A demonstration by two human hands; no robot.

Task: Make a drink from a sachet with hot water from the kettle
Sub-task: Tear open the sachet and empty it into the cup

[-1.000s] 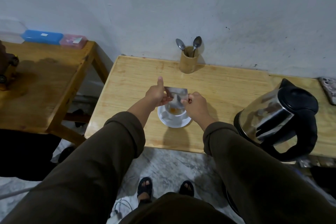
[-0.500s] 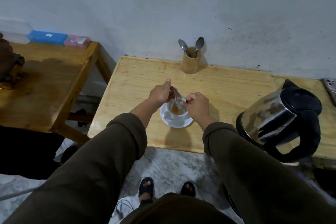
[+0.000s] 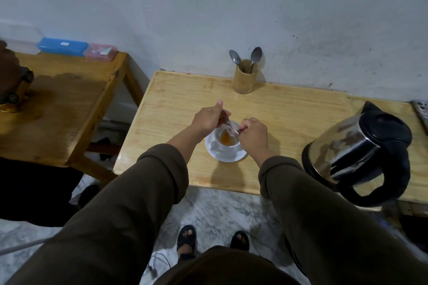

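Observation:
A white cup (image 3: 228, 140) with orange powder or liquid at its bottom stands on a white saucer (image 3: 225, 155) near the front of the light wooden table (image 3: 289, 113). Both hands hold a small sachet (image 3: 228, 125) tilted over the cup. My left hand (image 3: 208, 118) pinches its upper end and my right hand (image 3: 252, 133) pinches its lower end at the cup's rim. A steel kettle (image 3: 361, 155) with a black lid and handle stands on the table at the right, lid closed.
A bamboo holder (image 3: 245, 80) with two spoons stands at the back by the wall. A phone (image 3: 421, 114) lies at the far right edge. A second wooden table (image 3: 58, 109) at the left carries blue and pink boxes (image 3: 63, 46) and a toy car.
The sachet, held flat and upright above the cup a second ago, has been tipped down toward the cup. My hands have moved slightly closer to the cup.

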